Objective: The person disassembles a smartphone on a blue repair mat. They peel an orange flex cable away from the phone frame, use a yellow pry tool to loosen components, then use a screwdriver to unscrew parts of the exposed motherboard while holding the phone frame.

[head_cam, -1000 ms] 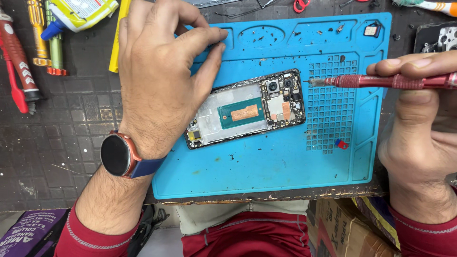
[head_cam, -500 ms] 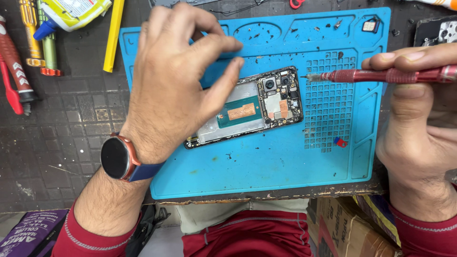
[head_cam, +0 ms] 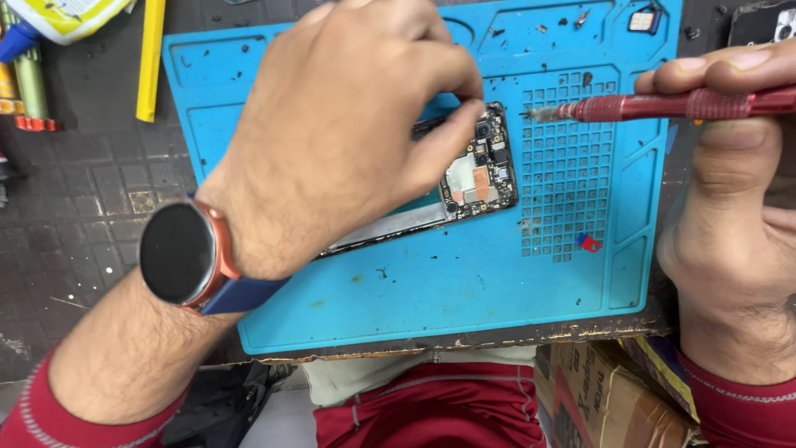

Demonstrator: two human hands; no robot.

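Observation:
An opened phone with its back off lies on a blue repair mat, circuit board and camera exposed at its right end. My left hand, with a round dark watch on its wrist, covers most of the phone, thumb and fingers pinched over the board's upper part. Whether they hold a small part is hidden. My right hand grips a red screwdriver level, its tip pointing left just right of the phone's top corner, above the mat's grid.
A small red and blue piece lies on the mat's grid. Yellow and green tools lie at the upper left on the dark cutting mat. Cardboard boxes sit below the bench edge at lower right. A phone part is top right.
The view has moved closer. My left hand has shifted right over the phone and pinched its fingers at the board. The screwdriver stays level by the phone's corner.

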